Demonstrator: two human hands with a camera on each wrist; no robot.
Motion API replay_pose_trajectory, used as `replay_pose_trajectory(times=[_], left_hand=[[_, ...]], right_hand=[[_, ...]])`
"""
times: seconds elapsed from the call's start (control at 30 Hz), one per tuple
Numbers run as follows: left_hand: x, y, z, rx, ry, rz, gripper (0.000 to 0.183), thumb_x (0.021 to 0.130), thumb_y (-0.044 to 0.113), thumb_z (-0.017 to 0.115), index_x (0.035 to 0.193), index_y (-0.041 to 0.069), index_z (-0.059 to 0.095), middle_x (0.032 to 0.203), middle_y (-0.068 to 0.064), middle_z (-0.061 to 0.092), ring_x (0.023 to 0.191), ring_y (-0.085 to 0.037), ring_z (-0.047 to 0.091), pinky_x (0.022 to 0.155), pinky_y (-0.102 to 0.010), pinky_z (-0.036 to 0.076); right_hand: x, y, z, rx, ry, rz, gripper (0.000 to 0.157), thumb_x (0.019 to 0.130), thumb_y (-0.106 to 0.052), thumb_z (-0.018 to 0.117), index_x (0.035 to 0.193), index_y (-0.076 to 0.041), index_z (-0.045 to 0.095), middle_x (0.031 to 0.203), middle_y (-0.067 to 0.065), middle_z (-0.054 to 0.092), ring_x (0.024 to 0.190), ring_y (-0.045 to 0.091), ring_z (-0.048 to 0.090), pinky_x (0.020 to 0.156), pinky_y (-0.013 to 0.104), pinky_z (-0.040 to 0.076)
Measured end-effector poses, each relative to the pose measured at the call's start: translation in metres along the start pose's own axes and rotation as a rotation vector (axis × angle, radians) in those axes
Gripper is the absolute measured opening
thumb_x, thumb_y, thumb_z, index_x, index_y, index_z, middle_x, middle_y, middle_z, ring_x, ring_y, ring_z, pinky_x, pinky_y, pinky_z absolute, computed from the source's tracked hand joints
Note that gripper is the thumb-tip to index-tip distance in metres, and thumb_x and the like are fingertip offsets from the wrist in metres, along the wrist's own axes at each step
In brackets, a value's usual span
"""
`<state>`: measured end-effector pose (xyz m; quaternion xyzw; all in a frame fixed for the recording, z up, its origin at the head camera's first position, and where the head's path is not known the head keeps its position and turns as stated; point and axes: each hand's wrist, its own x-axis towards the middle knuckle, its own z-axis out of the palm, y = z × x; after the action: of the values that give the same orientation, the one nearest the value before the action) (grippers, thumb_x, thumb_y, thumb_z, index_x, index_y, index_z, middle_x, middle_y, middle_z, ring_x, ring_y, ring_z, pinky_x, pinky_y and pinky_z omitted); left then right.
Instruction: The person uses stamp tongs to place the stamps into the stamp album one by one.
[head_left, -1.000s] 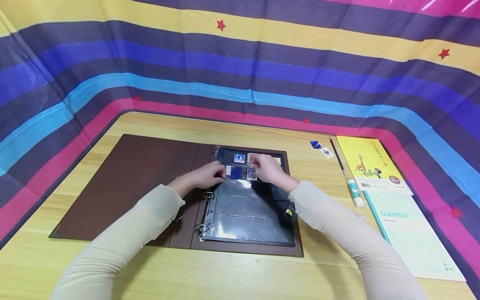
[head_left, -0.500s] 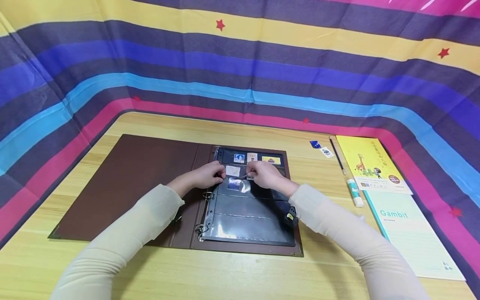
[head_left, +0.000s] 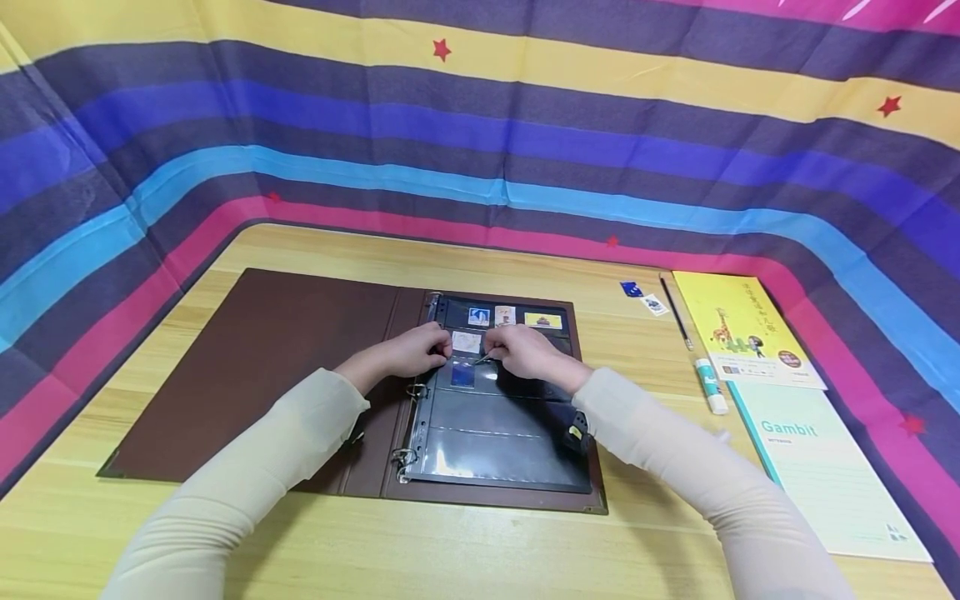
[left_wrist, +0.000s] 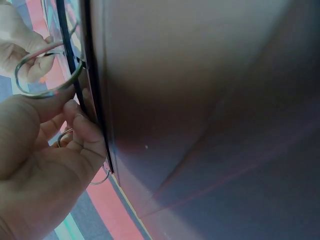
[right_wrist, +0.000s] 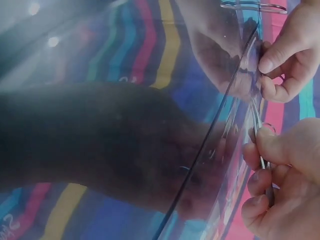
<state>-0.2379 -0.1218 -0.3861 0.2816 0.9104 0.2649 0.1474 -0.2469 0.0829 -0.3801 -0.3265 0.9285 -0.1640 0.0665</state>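
Observation:
A brown ring-binder stamp album (head_left: 315, 350) lies spread on the wooden table, with a black page (head_left: 487, 454) of clear pockets on its right half. My right hand (head_left: 521, 350) pinches metal tweezers (right_wrist: 259, 132), whose tips reach a dark blue stamp (head_left: 462, 375) at the third pocket row. How deep the stamp sits in the pocket I cannot tell. At the page's ring side, my left hand (head_left: 415, 350) has thumb and fingers curled on the clear pocket edge, beside a metal ring (left_wrist: 47, 92). Above the blue stamp, a pale stamp (head_left: 467, 342) occupies the second row.
Several stamps, including a yellow one (head_left: 543, 321), fill the top row. Two loose stamps (head_left: 642, 297) lie behind the album at right. Beyond them are a pencil (head_left: 677, 312), a glue stick (head_left: 711, 387), a yellow booklet (head_left: 746, 329) and a Gambit notebook (head_left: 828, 475).
My right hand has come slightly nearer and left with the tweezers. The blue stamp has gone from over the second row down to the third. My left hand stays in place.

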Motion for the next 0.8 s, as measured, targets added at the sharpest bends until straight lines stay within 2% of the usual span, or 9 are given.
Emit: replay_pose_trajectory(times=[0.2, 0.4, 0.53, 0.63, 0.8], left_hand=[[-0.001, 0.002, -0.001, -0.003, -0.004, 0.004, 0.008, 0.082, 0.003, 0.049, 0.077, 0.009, 0.045, 0.082, -0.005, 0.037, 0.074, -0.017, 0.038, 0.064, -0.029, 0.033], [-0.002, 0.003, -0.001, -0.002, -0.007, 0.014, 0.007, 0.081, 0.004, 0.050, 0.078, 0.008, 0.046, 0.083, -0.006, 0.037, 0.074, -0.017, 0.037, 0.065, -0.029, 0.033], [-0.003, 0.003, -0.001, -0.001, -0.006, 0.022, 0.006, 0.081, 0.004, 0.050, 0.078, 0.008, 0.046, 0.083, -0.006, 0.037, 0.074, -0.017, 0.037, 0.065, -0.029, 0.033], [-0.003, 0.003, -0.001, -0.004, -0.003, 0.025, 0.006, 0.081, 0.004, 0.049, 0.078, 0.008, 0.047, 0.083, -0.006, 0.038, 0.074, -0.017, 0.037, 0.064, -0.029, 0.033], [-0.003, 0.001, 0.000, -0.002, -0.001, 0.029, 0.006, 0.082, 0.004, 0.049, 0.078, 0.008, 0.048, 0.083, -0.006, 0.038, 0.074, -0.018, 0.037, 0.064, -0.029, 0.033]], right_hand=[[-0.002, 0.003, -0.006, -0.005, 0.002, -0.003, 0.009, 0.081, -0.010, 0.051, 0.083, -0.015, 0.058, 0.076, -0.007, 0.054, 0.068, 0.009, 0.047, 0.064, 0.026, 0.039], [-0.009, 0.021, -0.024, 0.003, 0.102, 0.036, 0.010, 0.081, -0.008, 0.052, 0.089, -0.007, 0.057, 0.084, 0.002, 0.057, 0.074, 0.014, 0.052, 0.067, 0.031, 0.041], [-0.019, 0.050, -0.043, 0.059, 0.180, 0.097, 0.013, 0.079, -0.006, 0.053, 0.091, -0.002, 0.055, 0.088, 0.010, 0.057, 0.082, 0.022, 0.052, 0.073, 0.036, 0.039], [-0.030, 0.078, -0.059, 0.078, 0.219, 0.190, 0.014, 0.080, -0.006, 0.051, 0.093, -0.002, 0.053, 0.089, 0.012, 0.055, 0.082, 0.025, 0.051, 0.073, 0.038, 0.039], [-0.056, 0.128, -0.081, 0.034, 0.293, 0.331, 0.012, 0.082, -0.006, 0.048, 0.091, 0.001, 0.053, 0.087, 0.018, 0.055, 0.078, 0.031, 0.050, 0.069, 0.042, 0.038]])
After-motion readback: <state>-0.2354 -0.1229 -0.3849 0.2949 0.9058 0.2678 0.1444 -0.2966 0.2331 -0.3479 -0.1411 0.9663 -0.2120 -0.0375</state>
